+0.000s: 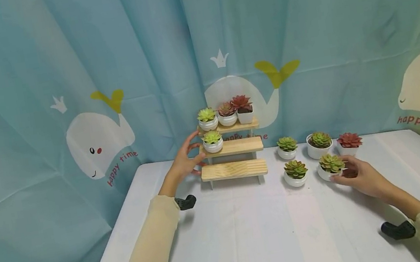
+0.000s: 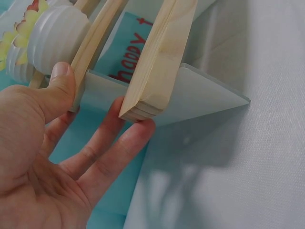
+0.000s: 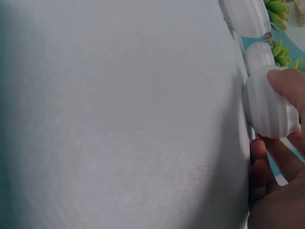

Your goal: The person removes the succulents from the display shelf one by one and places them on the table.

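Observation:
A three-tier wooden stand [image 1: 234,170] stands at the back of the table. My left hand [image 1: 186,160] is at its left side, fingers spread, touching the ends of the boards; in the left wrist view the thumb rests at the middle board [image 2: 81,78] and two fingertips touch the bottom board [image 2: 155,90]. A light green potted succulent [image 1: 213,142] sits at the middle tier's left end, beside that hand. My right hand [image 1: 365,177] grips a green, red-tipped potted succulent [image 1: 331,168] by its white pot [image 3: 269,102], thumb on one side, fingers on the other.
The top tier bears a light green succulent [image 1: 207,120], a dusky red one [image 1: 226,114] and a dark red one [image 1: 244,110]. Around the right hand stand a red succulent [image 1: 349,141] and green ones [image 1: 319,144] [image 1: 288,147] [image 1: 295,173]. A curtain [image 1: 157,65] hangs behind the table.

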`<state>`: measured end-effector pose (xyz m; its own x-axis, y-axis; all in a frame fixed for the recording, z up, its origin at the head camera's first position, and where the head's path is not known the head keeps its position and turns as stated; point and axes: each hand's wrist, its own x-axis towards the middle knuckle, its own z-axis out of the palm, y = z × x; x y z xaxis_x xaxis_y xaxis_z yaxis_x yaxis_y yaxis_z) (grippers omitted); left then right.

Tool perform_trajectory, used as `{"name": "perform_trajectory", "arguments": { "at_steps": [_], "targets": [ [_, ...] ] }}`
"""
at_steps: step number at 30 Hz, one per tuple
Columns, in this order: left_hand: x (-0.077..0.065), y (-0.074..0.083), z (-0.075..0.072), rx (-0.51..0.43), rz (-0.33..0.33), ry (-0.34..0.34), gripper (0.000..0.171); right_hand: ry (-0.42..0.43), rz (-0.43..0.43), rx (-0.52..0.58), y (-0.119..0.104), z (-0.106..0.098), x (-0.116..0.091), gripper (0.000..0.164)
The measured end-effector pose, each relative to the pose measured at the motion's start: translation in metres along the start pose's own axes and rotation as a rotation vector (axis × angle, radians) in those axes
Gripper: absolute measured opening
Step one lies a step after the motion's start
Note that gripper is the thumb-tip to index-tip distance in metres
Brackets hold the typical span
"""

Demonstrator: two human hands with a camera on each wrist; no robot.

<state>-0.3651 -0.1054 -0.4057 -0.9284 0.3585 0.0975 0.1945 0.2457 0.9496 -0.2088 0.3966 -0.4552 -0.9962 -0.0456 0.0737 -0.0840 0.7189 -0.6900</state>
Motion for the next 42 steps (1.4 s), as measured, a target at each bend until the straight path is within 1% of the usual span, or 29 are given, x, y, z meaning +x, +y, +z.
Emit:
{"name": "perform_trajectory", "arguments": {
  "at_steps": [5, 13, 20, 28, 34, 39, 42],
  "targets": [
    [0.000, -0.001, -0.001, 0.004, 0.012, -0.004, 0.077, -0.002, 0.006, -0.005, 0.000, 0.000, 0.001, 0.073],
    [-0.001, 0.001, -0.002, 0.002, 0.009, -0.005, 0.077, -0.029, 0.014, -0.002, -0.002, -0.003, 0.003, 0.073],
    [-0.002, 0.001, -0.002, 0.004, 0.001, -0.006, 0.077, -0.072, -0.037, 0.004, -0.009, -0.012, 0.010, 0.080],
    [-0.001, -0.001, -0.003, 0.006, 0.004, -0.011, 0.078, -0.138, -0.077, 0.021, -0.019, -0.028, 0.013, 0.087],
    [-0.001, 0.000, -0.002, 0.013, 0.006, -0.010, 0.077, -0.136, -0.152, 0.005, -0.030, -0.042, 0.016, 0.087],
    [-0.001, 0.000, -0.001, 0.015, 0.007, -0.007, 0.078, -0.137, -0.195, -0.039, -0.042, -0.053, 0.017, 0.084],
    [-0.002, 0.000, -0.001, 0.015, 0.008, -0.009, 0.077, -0.127, -0.202, -0.064, -0.050, -0.060, 0.018, 0.084]
  ]
}}
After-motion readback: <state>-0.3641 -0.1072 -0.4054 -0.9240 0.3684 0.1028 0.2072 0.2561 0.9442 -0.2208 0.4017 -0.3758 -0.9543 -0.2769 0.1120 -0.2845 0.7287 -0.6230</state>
